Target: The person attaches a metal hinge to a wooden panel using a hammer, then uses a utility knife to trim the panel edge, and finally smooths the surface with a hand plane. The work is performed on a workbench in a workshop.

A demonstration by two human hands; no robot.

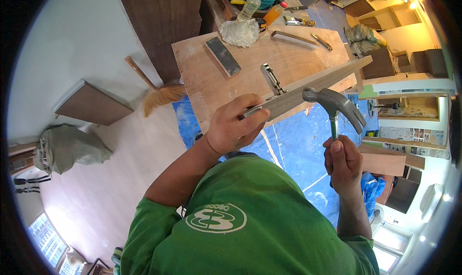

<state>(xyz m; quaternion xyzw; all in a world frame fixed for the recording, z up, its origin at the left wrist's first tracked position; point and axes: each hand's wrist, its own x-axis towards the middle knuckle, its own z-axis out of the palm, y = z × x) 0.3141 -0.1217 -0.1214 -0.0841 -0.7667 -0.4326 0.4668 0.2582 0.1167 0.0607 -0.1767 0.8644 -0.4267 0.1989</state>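
Note:
My left hand is closed around the near end of a narrow grey wood-grain board, held tilted over the worktable's front edge. A metal cabinet hinge stands out from the board's far side, just ahead of my fingers. My right hand grips a claw hammer by its handle, with the head raised. The hammer's striking face is against or very close to the board's near side; contact cannot be told from here.
On the plywood worktable lie a dark sanding block, a white cloth, a wood strip and a utility knife. Two bottles stand behind. A broom lies left; blue sheeting covers floor.

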